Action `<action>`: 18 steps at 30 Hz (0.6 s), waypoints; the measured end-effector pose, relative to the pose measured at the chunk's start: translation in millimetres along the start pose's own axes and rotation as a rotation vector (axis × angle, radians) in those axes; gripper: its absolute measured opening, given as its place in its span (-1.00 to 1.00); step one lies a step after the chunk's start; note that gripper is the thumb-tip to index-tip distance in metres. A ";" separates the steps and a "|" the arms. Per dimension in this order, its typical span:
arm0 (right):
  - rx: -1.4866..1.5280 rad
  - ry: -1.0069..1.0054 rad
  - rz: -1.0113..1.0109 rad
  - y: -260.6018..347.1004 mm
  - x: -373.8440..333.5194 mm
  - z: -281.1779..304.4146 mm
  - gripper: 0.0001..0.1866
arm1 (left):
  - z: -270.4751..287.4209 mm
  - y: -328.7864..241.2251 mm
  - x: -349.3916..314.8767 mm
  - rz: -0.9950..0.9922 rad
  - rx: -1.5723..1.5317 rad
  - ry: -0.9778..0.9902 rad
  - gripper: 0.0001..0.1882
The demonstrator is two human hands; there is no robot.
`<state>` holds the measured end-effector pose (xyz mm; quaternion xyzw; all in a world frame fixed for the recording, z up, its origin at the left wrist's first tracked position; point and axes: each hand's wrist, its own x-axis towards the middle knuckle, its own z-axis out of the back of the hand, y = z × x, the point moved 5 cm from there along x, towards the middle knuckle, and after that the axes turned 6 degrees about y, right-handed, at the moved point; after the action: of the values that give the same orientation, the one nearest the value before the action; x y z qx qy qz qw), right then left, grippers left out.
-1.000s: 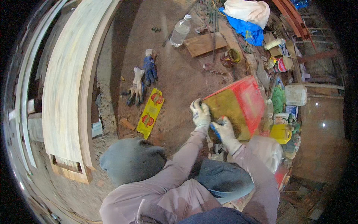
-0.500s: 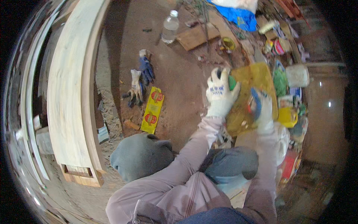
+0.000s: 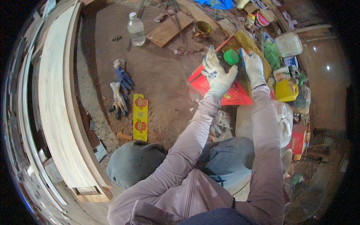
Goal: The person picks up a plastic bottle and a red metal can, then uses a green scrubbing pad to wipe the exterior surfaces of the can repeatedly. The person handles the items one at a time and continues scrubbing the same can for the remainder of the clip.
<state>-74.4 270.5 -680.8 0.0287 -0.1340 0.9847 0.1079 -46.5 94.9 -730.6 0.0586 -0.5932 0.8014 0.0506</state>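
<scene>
A yellowish, see-through container (image 3: 265,55) with a round green cap (image 3: 231,57) lies tilted in front of me. My left hand (image 3: 217,74), in a white work glove, is open beside the cap, its fingers stretched away from me and its thumb near the cap. Beneath that hand is a red printed panel (image 3: 237,93); whether it belongs to the container I cannot tell. On the cap's other side, my gloved right hand (image 3: 252,66) has its blue-coated fingers curled. A small red bit shows at those fingers, but what they grip is mostly hidden.
Used gloves (image 3: 119,98) and a flattened yellow packet (image 3: 140,117) lie on the dirt floor. Farther off are a clear bottle (image 3: 136,30), a board (image 3: 171,29) and an open can (image 3: 201,30). A yellow jug (image 3: 286,90) stands among clutter right; a long timber piece (image 3: 56,101) runs along the left.
The container has been tilted and turned, bringing the green cap and red panel into sight. My left hand has come off the cap, its fingers opening. The right hand has moved farther away from me.
</scene>
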 end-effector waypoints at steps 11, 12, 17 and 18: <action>1.665 -0.196 -0.356 -50.6 13.3 -12.5 -0.79 | -8.2 16.9 67.4 -0.297 -0.145 0.116 0.02; 1.699 -0.312 -0.373 -45.8 8.8 -4.4 -0.78 | -8.3 17.9 71.9 -0.310 -0.146 0.101 0.01; -0.003 -0.501 -0.196 10.6 -19.0 79.6 -0.56 | -14.9 28.9 78.1 -0.234 -0.126 0.072 -0.07; 0.043 -0.383 -0.154 23.2 -14.5 82.3 -0.54 | -16.2 33.1 79.5 -0.220 -0.275 0.081 -0.10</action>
<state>-63.2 223.5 -608.8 0.2280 -0.1287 0.9526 0.1549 -130.7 101.7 -754.3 0.0833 -0.6845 0.7042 0.1691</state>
